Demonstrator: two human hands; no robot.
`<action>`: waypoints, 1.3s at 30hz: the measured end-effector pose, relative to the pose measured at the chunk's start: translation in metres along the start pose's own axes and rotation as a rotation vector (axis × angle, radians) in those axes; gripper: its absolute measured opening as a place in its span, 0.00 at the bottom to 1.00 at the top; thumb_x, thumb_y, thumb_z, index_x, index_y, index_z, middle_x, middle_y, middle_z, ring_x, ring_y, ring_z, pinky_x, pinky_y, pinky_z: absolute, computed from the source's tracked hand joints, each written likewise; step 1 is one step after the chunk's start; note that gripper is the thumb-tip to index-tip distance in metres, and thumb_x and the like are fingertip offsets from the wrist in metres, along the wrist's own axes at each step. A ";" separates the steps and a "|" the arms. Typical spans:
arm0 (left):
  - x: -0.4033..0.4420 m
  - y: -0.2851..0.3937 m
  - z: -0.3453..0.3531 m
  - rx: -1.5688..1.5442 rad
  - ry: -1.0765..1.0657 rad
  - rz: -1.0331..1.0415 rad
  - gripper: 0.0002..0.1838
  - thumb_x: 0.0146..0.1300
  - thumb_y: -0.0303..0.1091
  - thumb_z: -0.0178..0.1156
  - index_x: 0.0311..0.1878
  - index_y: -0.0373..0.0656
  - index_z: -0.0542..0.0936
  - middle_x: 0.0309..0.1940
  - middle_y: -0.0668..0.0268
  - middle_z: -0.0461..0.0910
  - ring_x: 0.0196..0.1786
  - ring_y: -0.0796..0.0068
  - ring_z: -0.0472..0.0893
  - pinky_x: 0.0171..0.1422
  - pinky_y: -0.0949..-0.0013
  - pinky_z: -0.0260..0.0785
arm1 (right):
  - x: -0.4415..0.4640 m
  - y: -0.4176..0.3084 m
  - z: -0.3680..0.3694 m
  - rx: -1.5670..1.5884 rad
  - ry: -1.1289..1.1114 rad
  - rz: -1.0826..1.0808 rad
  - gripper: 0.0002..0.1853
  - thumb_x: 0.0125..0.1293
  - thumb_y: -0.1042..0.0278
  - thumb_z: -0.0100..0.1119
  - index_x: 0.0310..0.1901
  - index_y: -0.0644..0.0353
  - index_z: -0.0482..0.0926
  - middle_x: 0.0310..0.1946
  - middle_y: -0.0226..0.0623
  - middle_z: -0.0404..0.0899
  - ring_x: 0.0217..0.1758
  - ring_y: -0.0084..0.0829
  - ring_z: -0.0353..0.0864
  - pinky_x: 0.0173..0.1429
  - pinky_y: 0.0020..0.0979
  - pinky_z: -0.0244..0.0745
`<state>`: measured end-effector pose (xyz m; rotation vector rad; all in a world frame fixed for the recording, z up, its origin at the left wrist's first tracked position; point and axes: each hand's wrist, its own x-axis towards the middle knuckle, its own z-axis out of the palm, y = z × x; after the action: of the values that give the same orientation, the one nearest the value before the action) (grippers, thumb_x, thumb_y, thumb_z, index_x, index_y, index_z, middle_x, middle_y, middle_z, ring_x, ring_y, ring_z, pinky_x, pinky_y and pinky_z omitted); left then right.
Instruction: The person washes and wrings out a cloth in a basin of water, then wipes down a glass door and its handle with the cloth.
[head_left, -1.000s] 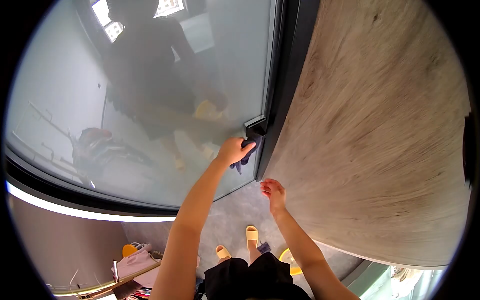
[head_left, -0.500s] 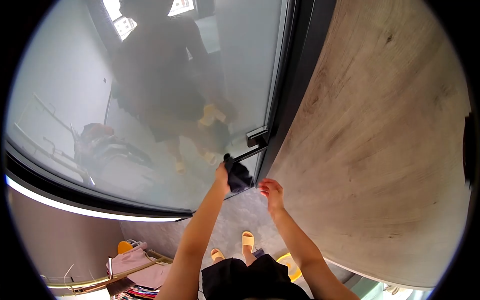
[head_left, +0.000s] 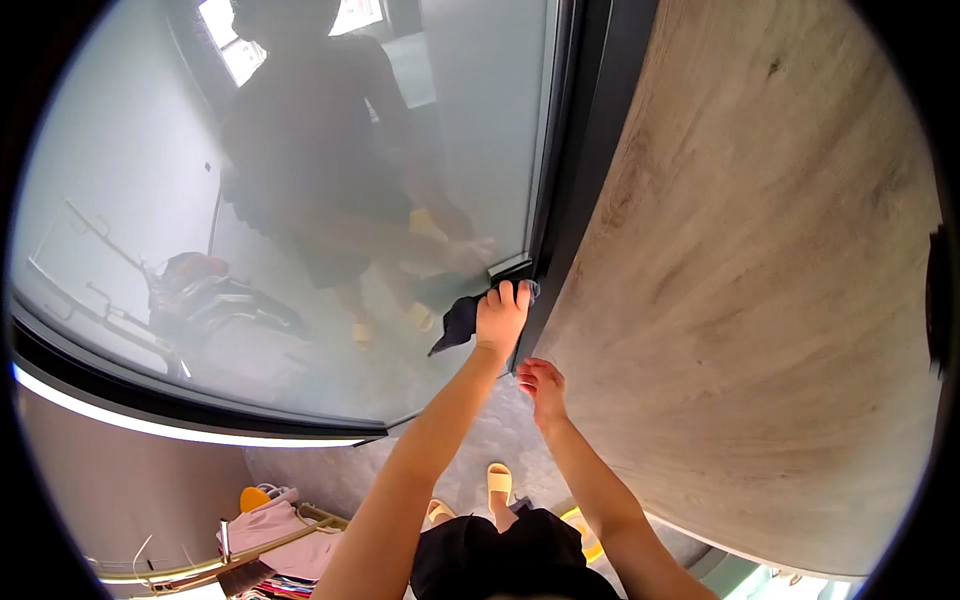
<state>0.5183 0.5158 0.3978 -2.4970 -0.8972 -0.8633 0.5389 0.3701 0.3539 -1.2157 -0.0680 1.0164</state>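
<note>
My left hand (head_left: pixel 501 312) is closed over a dark cloth (head_left: pixel 459 324), pressing it against the door handle, which is mostly covered; the handle's mounting plate (head_left: pixel 511 267) shows just above. One corner of the cloth hangs loose to the left. The handle belongs to a glass door (head_left: pixel 330 180) with a black frame (head_left: pixel 590 150). Lower down, beside the frame's bottom end, my right hand (head_left: pixel 543 385) holds nothing, its fingers loosely bent and slightly apart. Whether its fingertips touch the frame I cannot tell.
A wood-grain panel (head_left: pixel 760 280) stands on the right. Pink clothing (head_left: pixel 285 530) hangs on a rack at lower left. Yellow slippers (head_left: pixel 499 480) are on my feet on the grey floor (head_left: pixel 460 420), and a yellow basin (head_left: pixel 585 535) sits by my legs.
My left hand has moved up and to the right with the cloth, from the handle's free end onto the part near the frame. My right hand stays nearly where it was.
</note>
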 end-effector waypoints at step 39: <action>-0.052 -0.050 0.020 -1.130 -0.011 -1.126 0.31 0.65 0.56 0.43 0.38 0.32 0.80 0.31 0.43 0.80 0.42 0.45 0.79 0.47 0.54 0.67 | -0.135 0.045 -0.064 0.111 0.302 -0.037 0.10 0.61 0.72 0.46 0.39 0.58 0.77 0.34 0.35 0.80 0.34 0.25 0.76 0.39 0.27 0.72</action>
<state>0.4615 0.5392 0.3543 -2.5768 -2.4202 -2.1598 0.4678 0.2314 0.3540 -1.2486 0.1990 0.7847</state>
